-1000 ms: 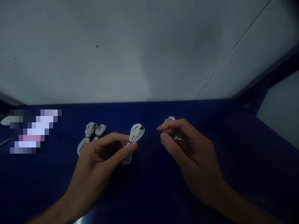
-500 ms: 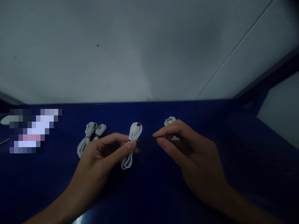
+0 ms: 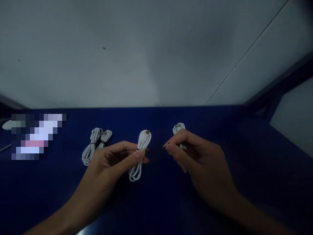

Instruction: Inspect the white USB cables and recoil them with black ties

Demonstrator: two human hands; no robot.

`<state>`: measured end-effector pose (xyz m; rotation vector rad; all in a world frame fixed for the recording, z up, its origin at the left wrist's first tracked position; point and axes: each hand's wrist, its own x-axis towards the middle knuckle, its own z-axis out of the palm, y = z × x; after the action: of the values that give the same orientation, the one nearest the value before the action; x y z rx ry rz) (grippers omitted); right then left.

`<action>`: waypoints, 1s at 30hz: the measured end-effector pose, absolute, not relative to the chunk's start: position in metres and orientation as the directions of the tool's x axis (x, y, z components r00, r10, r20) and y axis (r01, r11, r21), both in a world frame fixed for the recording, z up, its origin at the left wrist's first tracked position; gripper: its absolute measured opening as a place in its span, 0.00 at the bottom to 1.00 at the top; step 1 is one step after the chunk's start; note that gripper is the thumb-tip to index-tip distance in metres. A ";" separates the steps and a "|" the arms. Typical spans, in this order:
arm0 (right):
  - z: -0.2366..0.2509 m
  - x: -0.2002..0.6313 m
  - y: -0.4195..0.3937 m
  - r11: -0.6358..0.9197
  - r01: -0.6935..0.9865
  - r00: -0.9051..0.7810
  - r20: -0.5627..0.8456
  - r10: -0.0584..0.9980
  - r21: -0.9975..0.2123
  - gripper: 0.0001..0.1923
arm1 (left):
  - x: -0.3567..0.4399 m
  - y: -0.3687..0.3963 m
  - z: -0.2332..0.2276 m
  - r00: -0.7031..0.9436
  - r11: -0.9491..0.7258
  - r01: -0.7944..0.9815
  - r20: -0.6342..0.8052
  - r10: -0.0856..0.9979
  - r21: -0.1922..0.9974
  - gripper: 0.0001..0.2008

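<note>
My left hand pinches a coiled white USB cable between thumb and fingers. A thin black tie binds this coil at its middle, and its metal plug points up at the top. To the right, my right hand is apart from that cable, its thumb and index fingertips pressed together. A small dark spot shows at those fingertips; whether it is an object is unclear. Behind the right hand lies another coiled white cable, partly covered by the fingers.
Two more tied white cables, a longer coil and a smaller one, lie left on the blue table. A pixelated patch covers something at far left, beside a white rounded object. A pale wall rises behind.
The held cable has turned slightly, and its plug now looks bright metallic instead of dark. My right thumb and index fingertips have come together. The whole view has shifted a little.
</note>
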<state>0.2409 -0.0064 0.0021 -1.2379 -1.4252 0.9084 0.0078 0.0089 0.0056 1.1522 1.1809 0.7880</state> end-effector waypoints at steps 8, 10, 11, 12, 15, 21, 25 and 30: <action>0.003 0.237 -0.012 0.129 0.180 0.052 0.141 0.989 -0.975 0.12 | 0.012 0.011 0.005 0.231 0.324 0.014 -0.318 0.920 0.946 0.10; 0.002 0.236 -0.016 0.189 0.237 0.060 0.208 0.976 -0.953 0.11 | 0.013 0.012 0.004 0.223 0.352 -0.005 -0.342 0.913 0.936 0.10; 0.001 0.235 -0.017 0.235 0.271 0.054 0.259 0.964 -0.933 0.10 | 0.013 0.012 0.004 0.216 0.360 -0.009 -0.350 0.912 0.933 0.10; 0.000 0.234 -0.018 0.295 0.307 0.042 0.322 0.946 -0.905 0.10 | 0.013 0.011 0.003 0.205 0.362 -0.011 -0.353 0.913 0.932 0.10; -0.002 0.232 -0.020 0.517 0.438 -0.045 0.557 0.830 -0.735 0.10 | 0.011 0.009 0.003 0.188 0.340 0.014 -0.336 0.923 0.940 0.07; -0.001 0.233 -0.023 0.649 0.671 -0.226 0.734 0.640 -0.359 0.13 | 0.011 0.010 0.006 0.174 0.265 0.101 -0.279 0.944 0.959 0.02; -0.004 0.236 -0.025 0.632 0.713 -0.265 0.718 0.644 -0.303 0.13 | 0.011 0.011 0.007 0.171 0.227 0.139 -0.249 0.953 0.964 0.06; -0.009 0.234 -0.020 0.661 0.661 -0.265 0.714 0.647 -0.354 0.15 | 0.010 0.010 0.009 0.172 0.184 0.185 -0.216 0.961 0.965 0.07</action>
<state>0.2338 -0.0200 -0.0095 -1.0195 -1.9706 -0.0193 0.0104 0.0103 0.0093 1.2601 1.2737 0.8349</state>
